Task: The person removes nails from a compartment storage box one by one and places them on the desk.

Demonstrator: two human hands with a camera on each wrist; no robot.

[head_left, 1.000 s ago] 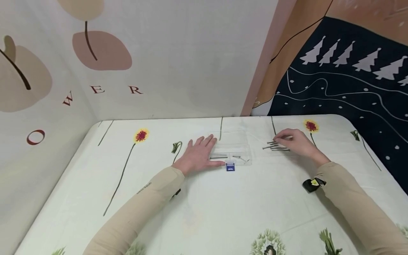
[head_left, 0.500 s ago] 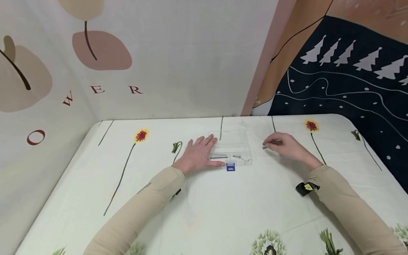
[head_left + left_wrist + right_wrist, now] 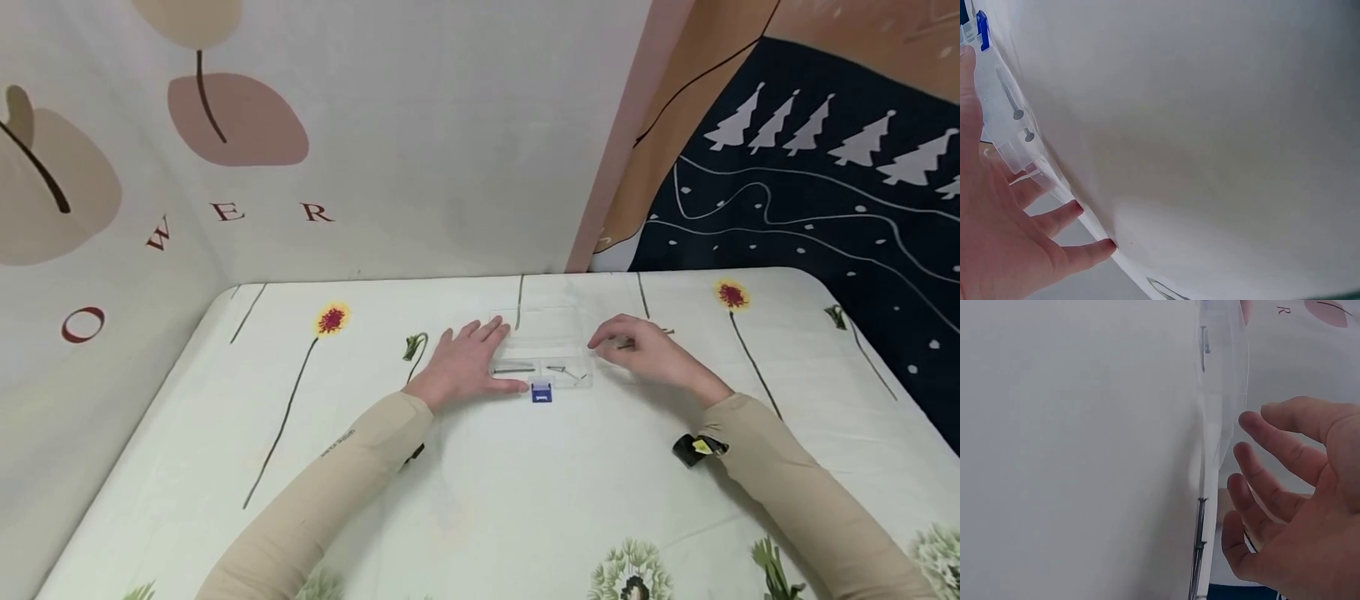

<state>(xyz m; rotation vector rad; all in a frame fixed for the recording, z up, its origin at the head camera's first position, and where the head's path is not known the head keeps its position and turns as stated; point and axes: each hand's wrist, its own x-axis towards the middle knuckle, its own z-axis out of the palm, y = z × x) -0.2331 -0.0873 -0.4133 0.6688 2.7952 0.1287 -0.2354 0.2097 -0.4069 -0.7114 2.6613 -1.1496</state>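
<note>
My left hand (image 3: 465,364) lies with spread fingers over the left side of a clear plastic box (image 3: 551,340). In the left wrist view its thumb is near the box's blue latch (image 3: 983,30). A long nail (image 3: 514,370) lies in the left compartment, and small nails (image 3: 566,372) lie in the right one. My right hand (image 3: 645,350) hovers beside the box's right edge, fingers loosely bent and fingertips holding nothing in the right wrist view. Below it, several long dark nails (image 3: 1200,522) lie on the table, mostly hidden by the hand in the head view.
A white floral cloth (image 3: 480,500) covers the table. The box's lid is folded back toward the wall (image 3: 420,167). A dark curtain with white trees (image 3: 810,192) hangs behind the table's right corner. Each wrist wears a black device, such as the right wrist camera (image 3: 688,450).
My right hand has come left from the nail pile to the box's right edge, passing low over the nails. My left hand has stayed in place on the box.
</note>
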